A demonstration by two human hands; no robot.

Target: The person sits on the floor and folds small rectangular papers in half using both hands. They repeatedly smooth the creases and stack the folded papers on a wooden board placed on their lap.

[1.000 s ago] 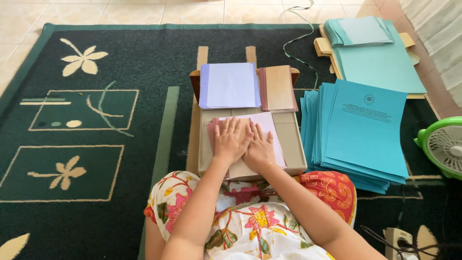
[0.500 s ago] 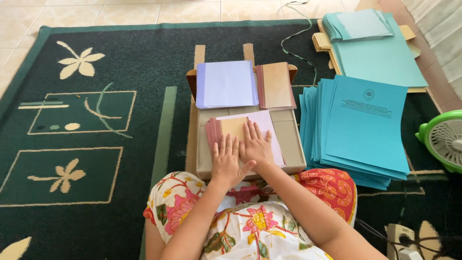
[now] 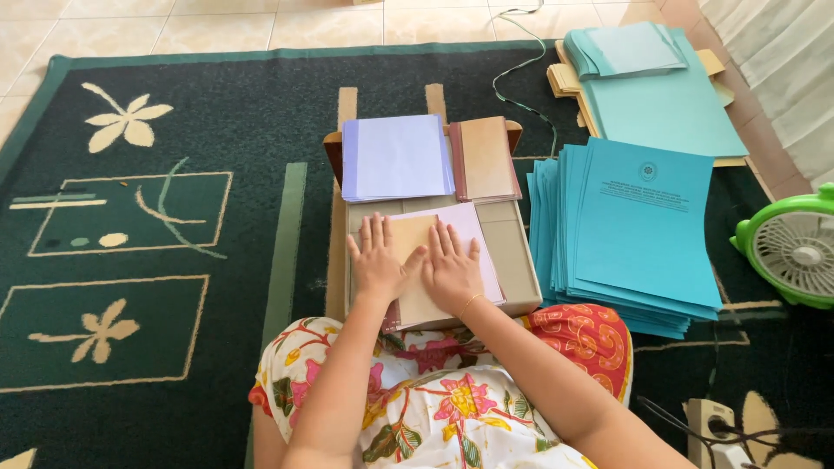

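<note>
Left hand (image 3: pixel 375 265) and right hand (image 3: pixel 452 269) pressing flat, fingers spread, gripping nothing, pinning the sheet (image 3: pixel 439 260) on the board (image 3: pixel 512 260).

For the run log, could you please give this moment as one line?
left hand flat on tan sheet | right hand beside it | teal folders right

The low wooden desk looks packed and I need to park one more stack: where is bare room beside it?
Free: the dark rug left of the desk, out to its flower patterns. Crowded: the desk top, under both hands and the lilac sheets, and the right side, filled by the teal folder stack and green fan.
</note>
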